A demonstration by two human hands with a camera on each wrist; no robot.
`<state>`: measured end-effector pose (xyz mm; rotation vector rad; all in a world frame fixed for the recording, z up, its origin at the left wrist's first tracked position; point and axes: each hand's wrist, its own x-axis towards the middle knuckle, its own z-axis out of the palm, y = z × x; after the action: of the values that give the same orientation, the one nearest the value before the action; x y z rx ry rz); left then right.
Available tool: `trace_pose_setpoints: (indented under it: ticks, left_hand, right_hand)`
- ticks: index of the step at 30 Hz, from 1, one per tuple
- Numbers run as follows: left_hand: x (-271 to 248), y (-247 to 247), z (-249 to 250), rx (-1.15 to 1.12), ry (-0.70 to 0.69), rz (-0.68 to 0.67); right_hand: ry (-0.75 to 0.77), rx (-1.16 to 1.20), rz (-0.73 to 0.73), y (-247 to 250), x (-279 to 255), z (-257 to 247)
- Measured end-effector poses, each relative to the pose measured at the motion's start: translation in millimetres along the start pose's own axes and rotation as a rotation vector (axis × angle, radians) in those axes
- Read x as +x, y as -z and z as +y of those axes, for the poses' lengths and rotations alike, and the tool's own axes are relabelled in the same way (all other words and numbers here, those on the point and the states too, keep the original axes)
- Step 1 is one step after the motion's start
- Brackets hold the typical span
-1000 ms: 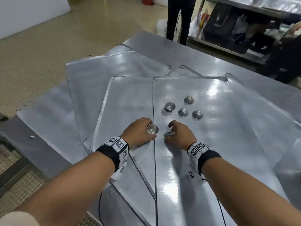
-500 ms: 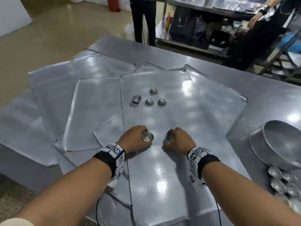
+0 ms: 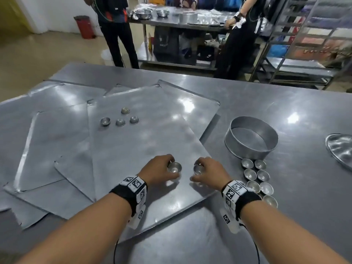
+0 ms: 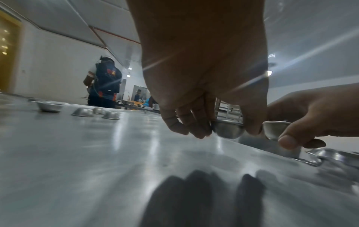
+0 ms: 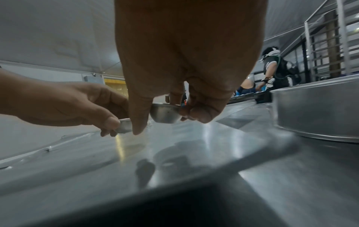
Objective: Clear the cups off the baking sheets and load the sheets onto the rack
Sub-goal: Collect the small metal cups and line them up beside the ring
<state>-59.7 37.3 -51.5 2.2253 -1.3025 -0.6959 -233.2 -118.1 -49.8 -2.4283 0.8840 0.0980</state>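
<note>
From the head view, the left hand grips one small round metal cup and the right hand pinches another, both over the top flat steel baking sheet. Four more cups sit far up that sheet. Seven cups cluster on the grey steel counter beside a round metal cake ring.

The left wrist view shows fingers around its cup, clear of the sheet.

The right wrist view shows thumb and fingers clasping its cup above the sheet.

White walls, beige floor, steel worktable behind, red bin
</note>
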Motion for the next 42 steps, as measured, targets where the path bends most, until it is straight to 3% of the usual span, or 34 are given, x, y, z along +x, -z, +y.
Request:
trace_pose_setpoints:
  ticks: [11, 18, 22, 33, 42]
  left_hand:
    - [8, -107, 127, 0.043, -0.13, -0.105]
    - [0, -145, 166, 0.221, -0.219, -0.015]
    - [-3, -166, 176, 0.161, -0.221, -0.015]
    - [-18, -219, 166, 0.125, -0.167, -0.226]
    - [-19, -225, 161, 0.051, -0.116, -0.163]
  right_hand:
    - [-0.169, 0.139, 0.117, 26, -114, 132]
    - [-0.227, 0.139, 0.119, 28, -155, 185]
    - [-0.21, 0.165, 0.124, 19, -166, 196]
    - [-0.264, 0.157, 0.078, 4, -182, 209]
    - [-0.309, 0.214, 0.145, -2, -192, 212]
